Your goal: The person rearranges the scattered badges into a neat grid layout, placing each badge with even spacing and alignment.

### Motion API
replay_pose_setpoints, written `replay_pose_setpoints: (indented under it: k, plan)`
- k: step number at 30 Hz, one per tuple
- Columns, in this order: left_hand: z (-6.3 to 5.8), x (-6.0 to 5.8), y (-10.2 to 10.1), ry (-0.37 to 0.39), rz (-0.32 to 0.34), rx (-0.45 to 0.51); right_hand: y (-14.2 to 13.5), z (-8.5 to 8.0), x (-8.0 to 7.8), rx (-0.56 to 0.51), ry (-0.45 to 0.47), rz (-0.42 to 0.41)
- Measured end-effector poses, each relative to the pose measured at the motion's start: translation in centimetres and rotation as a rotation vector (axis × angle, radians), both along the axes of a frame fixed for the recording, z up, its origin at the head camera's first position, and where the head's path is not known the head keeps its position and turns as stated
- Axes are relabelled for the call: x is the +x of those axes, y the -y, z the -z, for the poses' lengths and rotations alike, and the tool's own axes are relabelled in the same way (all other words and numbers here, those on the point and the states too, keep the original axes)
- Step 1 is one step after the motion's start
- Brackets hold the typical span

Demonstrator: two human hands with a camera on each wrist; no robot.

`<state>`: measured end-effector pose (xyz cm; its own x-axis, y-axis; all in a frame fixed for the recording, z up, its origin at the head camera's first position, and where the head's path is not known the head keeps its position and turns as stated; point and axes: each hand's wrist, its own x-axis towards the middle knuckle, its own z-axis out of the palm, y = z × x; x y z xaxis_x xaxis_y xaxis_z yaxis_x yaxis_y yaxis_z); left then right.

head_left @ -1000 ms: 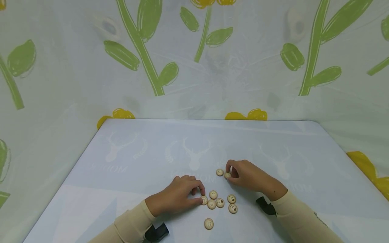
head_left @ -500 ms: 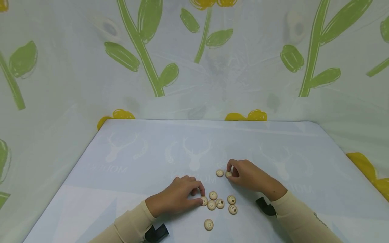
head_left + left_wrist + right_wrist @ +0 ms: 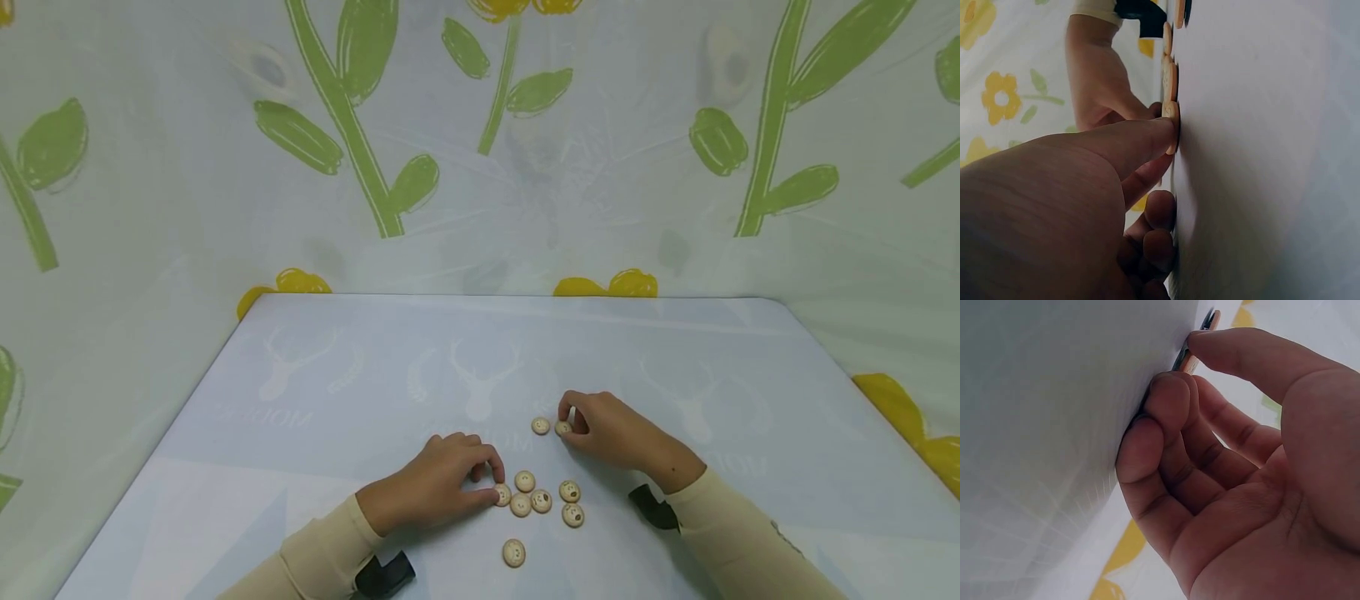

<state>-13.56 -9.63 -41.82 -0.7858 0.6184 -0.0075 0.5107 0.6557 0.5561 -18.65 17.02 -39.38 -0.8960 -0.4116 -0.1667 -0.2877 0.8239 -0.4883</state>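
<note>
My left hand (image 3: 438, 485) pinches a small round wooden disc (image 3: 502, 496) between thumb and index finger, flat on the table. That same disc (image 3: 1172, 111) shows edge-on at the thumb tip in the left wrist view. Farther back, my right hand (image 3: 617, 429) holds another wooden disc (image 3: 562, 428) the same way, its other fingers curled against the tabletop. In the right wrist view this disc (image 3: 1190, 364) is mostly covered by the thumb and fingers. Just left of it lies a loose disc (image 3: 541, 426) with a face printed on top.
Three discs cluster beside my left fingertips, one of them with a dark mark (image 3: 541, 501). To their right, a pair of discs (image 3: 572, 515) touch each other. A single disc (image 3: 513, 552) lies nearer the front. The pale table (image 3: 375, 350) ends at a flower-print sheet (image 3: 600, 192).
The disc under my right fingers has shifted slightly back and right, widening its gap from the disc beside it. My left hand and the other discs have stayed put.
</note>
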Motion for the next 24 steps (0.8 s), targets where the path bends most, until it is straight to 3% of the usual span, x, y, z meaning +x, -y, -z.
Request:
replay_pose_setpoints:
  k: [24]
  plan:
    - [-0.05,0.03,-0.05,-0.003,-0.002,-0.003,-0.06,0.24,-0.04,0.001,-0.006,0.004]
